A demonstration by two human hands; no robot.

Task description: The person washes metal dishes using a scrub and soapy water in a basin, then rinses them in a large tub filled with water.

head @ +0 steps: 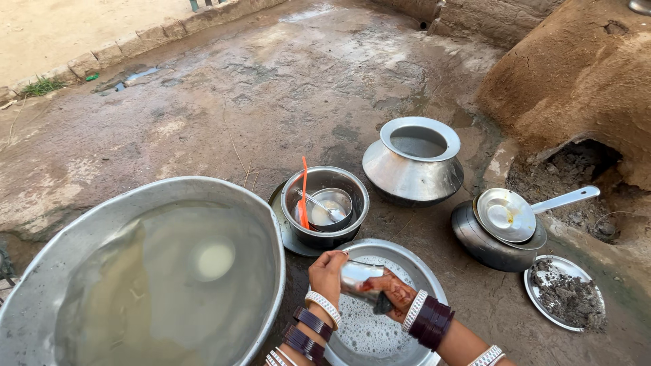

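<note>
So the thing being worked on is a small steel cup [358,278], and it's lying on its side between both hands, long axis running roughly left to right across the view, tilted a bit. It's held up over the soapy basin [420,268], not resting in it as far as I can tell; the foam sits below in the bottom of that basin.

The left hand [328,270] is wrapped around the cup's left end, fingers curled over the top, so that hand is clamped on it. The right hand [395,293] is closed too, pressed against the cup's other end with what looks like a dark scrubber [382,305] pinched against the metal. Hard to say exactly what that dark bit is, it's small. Both hands are touching the cup, so neither is really "nearer", but the left one carries it and the right one works on it.

Going outward: just beyond the basin is a steel bowl [325,207] with a smaller bowl, a spoon and an orange stick-like thing [304,196] in it. Left of the hands is a big tub of cloudy water [156,271]. Further back is a round metal pot [413,161], and off to the right a dark pan with a lid [505,224] and a plate of ash [566,293], all on the wet ground.
</note>
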